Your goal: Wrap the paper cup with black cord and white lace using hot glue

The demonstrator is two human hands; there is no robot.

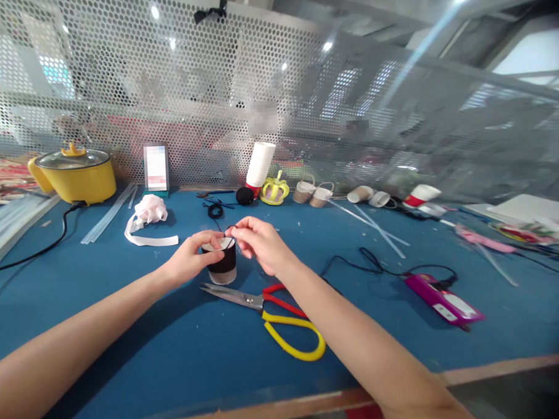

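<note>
A small cup [223, 269] stands on the blue table, its upper part wrapped in black and its lower part pale. My left hand [195, 255] grips the cup's rim, thumb on the outer side and fingers over the top. At the rim's right side my right hand [255, 240] pinches a thin black cord [231, 235] between thumb and fingertips. Behind the cup lies a coil of the same black cord [215, 210], near a black ball of yarn [245, 195]. Scissors [251, 301] with one red and one yellow handle lie just in front, partly under my right forearm.
A yellow electric pot [81, 178], crumpled white paper strip [150, 210] and clear glue sticks [109, 214] are at left. Stacked paper cups [260, 164], a yellow crown-shaped item [274, 190] and small baskets [303, 192] line the back. A purple power strip [443, 300] with its cable lies right.
</note>
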